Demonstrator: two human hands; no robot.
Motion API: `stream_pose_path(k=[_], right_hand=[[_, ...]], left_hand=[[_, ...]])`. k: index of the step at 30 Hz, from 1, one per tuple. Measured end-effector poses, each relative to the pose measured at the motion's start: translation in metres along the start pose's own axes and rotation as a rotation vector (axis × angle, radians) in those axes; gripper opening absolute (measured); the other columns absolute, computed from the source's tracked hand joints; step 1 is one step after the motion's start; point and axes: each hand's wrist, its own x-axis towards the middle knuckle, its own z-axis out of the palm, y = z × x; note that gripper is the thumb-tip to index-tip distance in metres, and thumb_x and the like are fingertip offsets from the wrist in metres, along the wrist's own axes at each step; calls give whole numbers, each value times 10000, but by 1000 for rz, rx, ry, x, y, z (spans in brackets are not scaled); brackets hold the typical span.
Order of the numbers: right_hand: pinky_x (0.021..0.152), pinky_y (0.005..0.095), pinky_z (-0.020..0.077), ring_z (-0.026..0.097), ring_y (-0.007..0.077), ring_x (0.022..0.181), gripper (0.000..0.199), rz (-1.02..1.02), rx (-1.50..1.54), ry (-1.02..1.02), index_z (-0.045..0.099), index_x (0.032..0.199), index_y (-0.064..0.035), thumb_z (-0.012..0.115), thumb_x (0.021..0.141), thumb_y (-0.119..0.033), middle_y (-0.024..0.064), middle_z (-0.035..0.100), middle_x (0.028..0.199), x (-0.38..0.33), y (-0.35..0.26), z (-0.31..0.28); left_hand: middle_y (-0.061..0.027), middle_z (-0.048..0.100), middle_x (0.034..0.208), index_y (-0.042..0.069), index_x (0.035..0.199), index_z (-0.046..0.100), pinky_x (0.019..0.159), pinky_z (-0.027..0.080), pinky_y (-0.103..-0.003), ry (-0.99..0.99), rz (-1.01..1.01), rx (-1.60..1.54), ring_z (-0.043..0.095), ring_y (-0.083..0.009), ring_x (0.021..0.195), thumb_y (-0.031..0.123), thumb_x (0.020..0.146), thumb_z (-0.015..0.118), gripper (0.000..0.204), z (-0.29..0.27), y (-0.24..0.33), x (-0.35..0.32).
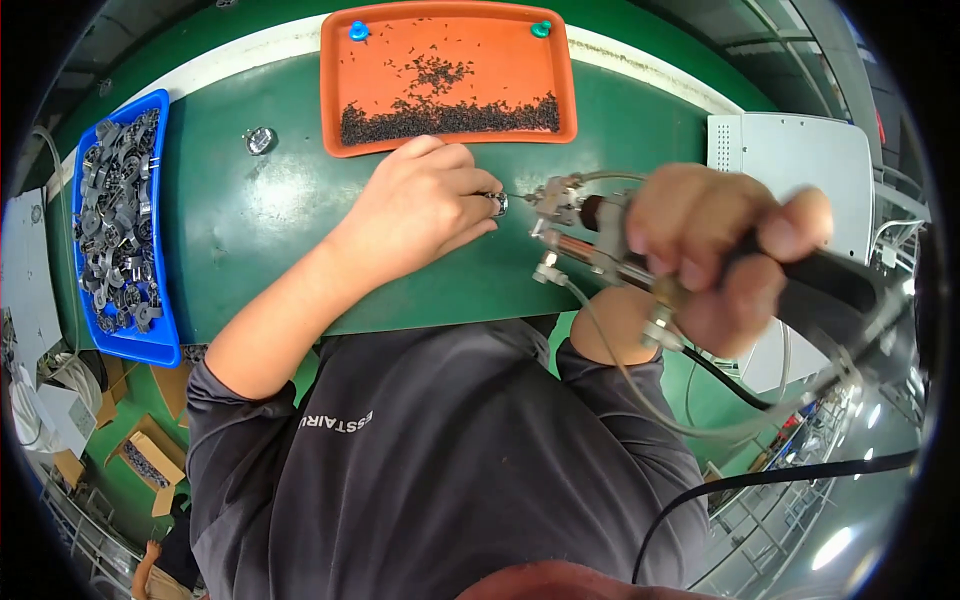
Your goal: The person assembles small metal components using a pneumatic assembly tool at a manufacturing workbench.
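Item one: my left hand (425,210), knuckles up on the green bench top (250,230), fingers curled in and pinched on a small round shiny metal part (497,203) at the fingertips; the part sits just off my forefinger and thumb, facing rightward toward the tool; I judge it light, rigid, smooth enough to slip, best held by its rim so the centre stays free.

Item two: my right hand (715,255), closed tight round the black grip of a powered screwdriver with a metal nose and thin grey hoses (590,235); its tip points left and lies almost against the part; the tool looks stiff and fairly weighty, the trailing hoses and black cable dragging down to the right of my wrist.

Item three, just beyond my left knuckles: an orange plastic tray (345,70), holding a dark drift of tiny black screws (450,115) banked along its near edge, with a blue knob and a green knob at its far corners.

Item four, well out to the left of my left hand: a loose silvery round piece (260,140) on the bench; farther left, a blue plastic bin (160,345) heaped with grey metal brackets (115,220).

Item five, beyond my right hand: a pale grey metal box (790,160).
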Motion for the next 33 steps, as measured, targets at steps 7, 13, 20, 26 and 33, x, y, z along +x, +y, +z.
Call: stream_pose_path(k=[7, 13, 20, 26, 33], right_hand=[[637, 320, 430, 508, 126, 641, 333, -17, 27, -30, 561, 1318, -140, 528, 1093, -383, -19, 526, 759, -8, -24, -21], [645, 318, 424, 505, 121, 638, 348, 1, 41, -15, 574, 1302, -135, 521, 1092, -407, -22, 527, 751, -7, -20, -20], [618, 300, 447, 518, 114, 610, 301, 31, 93, -80, 572, 1258, -169, 589, 1066, -400, -24, 544, 738, -7, -4, -12], [560, 287, 475, 532, 118, 559, 292, 27, 112, -86, 555, 1218, -186, 633, 1045, -407, -18, 551, 707, -4, 5, -3], [568, 299, 484, 539, 120, 556, 285, 28, 151, -111, 545, 1206, -184, 633, 1044, -401, -16, 556, 707, -6, 9, -5]], left_hand=[[2, 745, 1031, 84, 920, 774, 861, 507, -372, 29, -17, -5, 653, -207, 947, 144, 790, 805, 146, 2, -5, -7], [10, 751, 1020, 81, 901, 783, 861, 511, -366, 44, -2, -7, 653, -195, 941, 152, 780, 806, 143, 4, -6, -5], [11, 755, 1023, 73, 886, 783, 862, 511, -363, 38, -14, -10, 650, -193, 932, 155, 769, 815, 147, 4, -6, -7], [42, 736, 983, 98, 843, 767, 845, 494, -334, 80, -8, 17, 627, -157, 902, 175, 789, 788, 96, 8, -5, -3], [42, 738, 984, 96, 832, 764, 847, 495, -334, 73, -22, 28, 628, -159, 901, 172, 791, 785, 90, 10, -4, -4]])
